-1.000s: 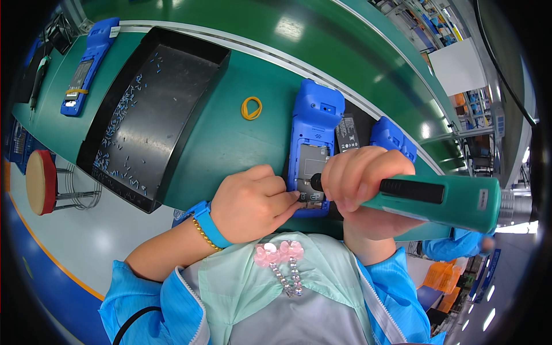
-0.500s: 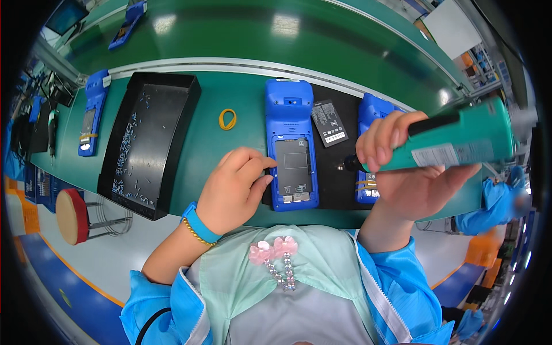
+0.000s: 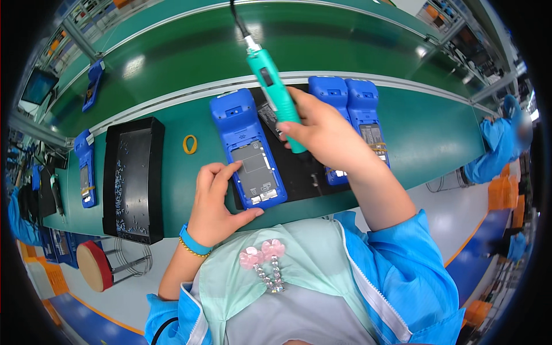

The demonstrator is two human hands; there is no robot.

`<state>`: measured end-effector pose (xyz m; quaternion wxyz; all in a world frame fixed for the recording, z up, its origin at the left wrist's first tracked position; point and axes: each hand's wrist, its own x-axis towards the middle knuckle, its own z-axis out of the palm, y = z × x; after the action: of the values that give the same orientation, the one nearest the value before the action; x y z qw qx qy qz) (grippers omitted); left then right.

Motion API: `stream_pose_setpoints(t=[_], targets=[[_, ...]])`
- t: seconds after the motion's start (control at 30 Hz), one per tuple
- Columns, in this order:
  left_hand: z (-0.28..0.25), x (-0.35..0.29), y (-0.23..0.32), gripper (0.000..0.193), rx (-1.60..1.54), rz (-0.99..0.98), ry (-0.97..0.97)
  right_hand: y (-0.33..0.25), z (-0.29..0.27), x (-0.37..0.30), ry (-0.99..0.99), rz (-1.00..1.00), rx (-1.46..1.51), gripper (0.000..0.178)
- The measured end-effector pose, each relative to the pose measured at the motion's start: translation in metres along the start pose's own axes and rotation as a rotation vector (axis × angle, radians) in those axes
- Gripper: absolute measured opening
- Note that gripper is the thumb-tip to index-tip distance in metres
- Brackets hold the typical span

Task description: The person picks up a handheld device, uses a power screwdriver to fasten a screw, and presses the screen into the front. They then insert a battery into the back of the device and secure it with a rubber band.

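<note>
My right hand (image 3: 325, 129) is wrapped round a teal electric screwdriver (image 3: 271, 86), its cord running up and its dark tip end pointing down over a black mat (image 3: 299, 187). To the left, a blue handheld terminal (image 3: 238, 129) lies back side up with its battery bay (image 3: 253, 172) uncovered. My left hand (image 3: 218, 198) grips its lower left corner, fingers at the left side and thumb along the bottom edge. A loose dark battery (image 3: 268, 118) lies beside the terminal, partly hidden by the screwdriver.
Two more blue terminals (image 3: 329, 86) (image 3: 362, 92) lie side by side at right, with rubber bands. At left stand a black tray (image 3: 138, 184) of small screws and another banded terminal (image 3: 85, 167). A yellow rubber band (image 3: 190, 144) lies between. A metal rail (image 3: 190, 95) borders the far edge.
The electric screwdriver has swung from lying sideways at the right to near upright, closer to the middle terminal. My left thumb has moved to the terminal's bottom edge. The view has shifted.
</note>
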<state>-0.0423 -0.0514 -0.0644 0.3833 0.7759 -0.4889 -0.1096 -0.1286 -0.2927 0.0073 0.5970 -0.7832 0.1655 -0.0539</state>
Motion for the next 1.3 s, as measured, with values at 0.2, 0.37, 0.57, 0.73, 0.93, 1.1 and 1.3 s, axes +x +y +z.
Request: stream_pose_setpoints(t=[0.2,0.37,0.57,0.73,0.93,1.1,1.3], targets=[[-0.001,-0.008,0.002,0.099,-0.078,-0.027,0.052,-0.004,0.031,0.044,-0.009,-0.098,0.028,0.056],[-0.006,-0.041,-0.019,0.06,-0.311,-0.342,0.252,-0.025,0.088,0.092,0.033,-0.051,-0.024,0.054],[-0.017,-0.075,-0.011,0.046,-0.451,-0.269,0.415,-0.031,0.137,0.118,0.004,0.004,-0.179,0.064],[-0.019,-0.082,-0.012,0.044,-0.458,-0.323,0.38,-0.016,0.148,0.128,0.012,-0.013,-0.345,0.076],[-0.022,-0.082,-0.014,0.04,-0.365,-0.363,0.269,-0.017,0.164,0.125,0.039,-0.118,-0.616,0.084],[-0.024,-0.08,-0.012,0.035,-0.31,-0.354,0.227,-0.028,0.163,0.119,0.02,-0.133,-0.778,0.079],[-0.021,-0.078,-0.006,0.033,-0.253,-0.339,0.225,-0.007,0.165,0.13,0.04,-0.123,-0.795,0.074]])
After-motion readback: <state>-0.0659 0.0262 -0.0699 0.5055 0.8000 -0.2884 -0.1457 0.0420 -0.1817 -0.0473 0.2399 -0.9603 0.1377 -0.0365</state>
